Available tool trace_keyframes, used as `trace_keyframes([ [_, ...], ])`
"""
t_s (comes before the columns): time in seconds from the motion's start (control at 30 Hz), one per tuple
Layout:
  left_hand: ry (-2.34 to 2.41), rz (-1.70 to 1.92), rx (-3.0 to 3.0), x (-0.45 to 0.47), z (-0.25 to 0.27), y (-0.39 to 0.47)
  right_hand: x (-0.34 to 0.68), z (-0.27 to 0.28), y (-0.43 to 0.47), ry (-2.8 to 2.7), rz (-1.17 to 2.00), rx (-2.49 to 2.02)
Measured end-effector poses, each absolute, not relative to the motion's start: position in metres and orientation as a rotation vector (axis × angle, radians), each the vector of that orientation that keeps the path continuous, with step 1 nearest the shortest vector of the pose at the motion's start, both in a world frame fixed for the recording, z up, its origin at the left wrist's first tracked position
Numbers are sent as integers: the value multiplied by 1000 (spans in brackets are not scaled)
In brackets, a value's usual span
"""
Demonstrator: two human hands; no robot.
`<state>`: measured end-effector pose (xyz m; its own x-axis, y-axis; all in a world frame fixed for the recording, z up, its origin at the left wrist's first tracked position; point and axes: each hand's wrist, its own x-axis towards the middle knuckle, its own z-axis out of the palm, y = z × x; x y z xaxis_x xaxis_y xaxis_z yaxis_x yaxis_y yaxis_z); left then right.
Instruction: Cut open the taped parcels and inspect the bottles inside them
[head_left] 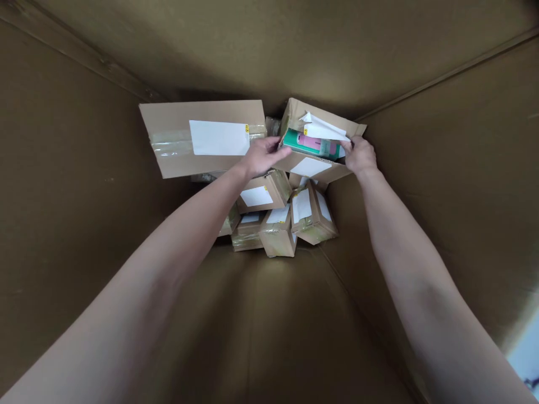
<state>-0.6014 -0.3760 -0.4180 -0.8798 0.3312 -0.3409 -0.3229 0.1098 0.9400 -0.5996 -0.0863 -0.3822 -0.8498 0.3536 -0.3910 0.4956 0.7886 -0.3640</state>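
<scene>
An opened cardboard box (pixel 329 115) lies tilted at the far end of a deep brown container. Through its opening I see a green and pink package (pixel 309 141), and a creased white label (pixel 323 130) is partly lifted above it. My left hand (pixel 261 156) grips the box's left end, thumb over the near edge and fingers behind. At the right end, my right hand (pixel 361 154) is closed around the edge beside the label; its fingertips are partly hidden. A long taped box (pixel 174 126) with a white label lies just left of my left hand.
Below the opened box sit several smaller taped cartons, among them a labelled carton (pixel 274 193), an upright-looking carton (pixel 314 216) and a carton at the bottom (pixel 280 241). High brown container walls (pixel 455 140) surround everything. A pale patch shows at lower right.
</scene>
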Motion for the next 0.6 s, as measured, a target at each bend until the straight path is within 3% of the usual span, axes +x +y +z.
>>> trace_keyframes([
  [0.13,1795,1835,62,-596,-418,-372,-590,-383,-80,2650,-954,584],
  [0.37,2048,1773,7,-595,-436,-364,-548,-390,-84,2377,-1698,657],
  [0.6,2264,1600,71,-595,-424,-364,-536,-393,-101,2235,-1805,870],
])
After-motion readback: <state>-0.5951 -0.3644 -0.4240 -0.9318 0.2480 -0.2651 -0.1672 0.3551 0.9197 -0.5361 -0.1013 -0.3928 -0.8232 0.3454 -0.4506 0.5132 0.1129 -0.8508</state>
